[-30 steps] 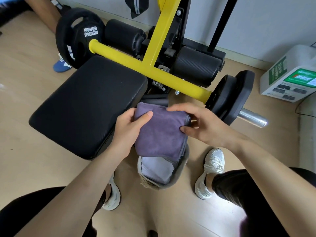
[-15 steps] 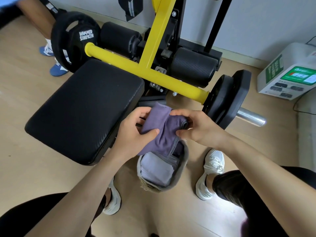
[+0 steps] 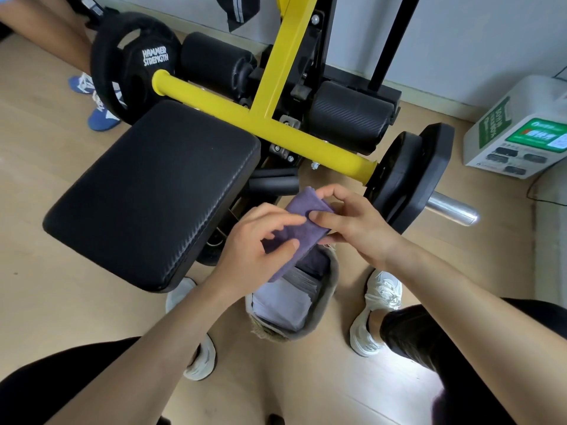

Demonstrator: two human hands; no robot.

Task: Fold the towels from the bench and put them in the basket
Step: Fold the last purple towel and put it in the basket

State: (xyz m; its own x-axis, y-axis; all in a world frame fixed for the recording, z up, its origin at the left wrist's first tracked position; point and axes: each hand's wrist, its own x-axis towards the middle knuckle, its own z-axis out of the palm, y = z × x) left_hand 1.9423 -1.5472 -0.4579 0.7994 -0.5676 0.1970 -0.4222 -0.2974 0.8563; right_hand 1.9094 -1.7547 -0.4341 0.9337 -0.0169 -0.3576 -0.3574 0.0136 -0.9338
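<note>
Both hands are on it, folks: the left hand [image 3: 260, 237] is wrapping its grip around the middle of the purple towel [image 3: 302, 204], fingers curling over the top and thumb pressing in from the near side. The right hand [image 3: 352, 222] is pinching the towel's far end, its grip clamped on the cloth between thumb and forefinger while the other fingers are arching above it. The towel is hanging in the air as a narrow folded strip, slanting from far right down to near left, and its lower end is dipping toward the mouth of the basket [image 3: 329, 289].

The grey basket is sitting on the wooden floor [image 3: 76, 302] right under the hands, and folded towels [image 3: 282, 305] in pale lilac and grey are already lying inside it. White shoes [image 3: 377, 311] are standing on either side of it.

Just to the left, the black padded surface [image 3: 159, 191] is lying bare, its near corner close to the left wrist. Beyond it, a yellow bar [image 3: 276, 130] is running across the machine, carrying a black weight plate [image 3: 135, 65] at its far left end and more plates [image 3: 408, 176] at the right, just beyond the right hand. Two black roller pads [image 3: 349, 115] are sitting behind the bar. Far right, a white box with a green label [image 3: 518, 130] is resting on the floor by the wall, and far left, another person's blue shoe [image 3: 101, 118] is showing.
</note>
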